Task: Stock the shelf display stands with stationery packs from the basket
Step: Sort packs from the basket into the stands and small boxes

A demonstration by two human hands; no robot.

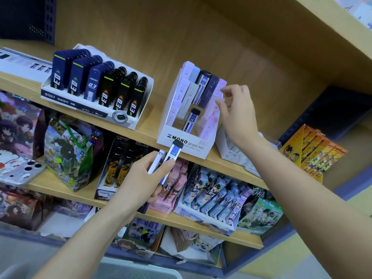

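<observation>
Nearest to us, at the lower frame edge, lay the grey rim of the basket [128, 266], its contents out of view. Above it the left hand [145, 178] gripped two lead packs, a white pack [155, 162] and a dark-capped pack [174, 153]. Its fingers were curled round both, and the pack tops were raised to just below the front edge of the upper shelf board [149, 125]. The lower shelves [247, 241] carried printed boxes and bags, with a phone [24, 170] at the left end.

At the front edge of the upper board stood the MONO stand [181, 140], its stepped rows partly filled and one dark pack alone in the front row. The right hand [237, 113] reached to the stand's right side, thumb and forefinger tips at a lilac pack [218, 91]. Whether they pinched it or only touched it we could not tell.

We judged the step in hand to be seating packs in the stand. Each pack should go in upright, label forward, among its own colour, and be pressed down onto its step. The other hand should steady the light card stand against tipping.

Left of the stand on the same board sat a full dark-blue lead tray [90, 101]. Yellow boxes [314, 152] stood further right. A wooden back panel [201, 37] closed the bay.
</observation>
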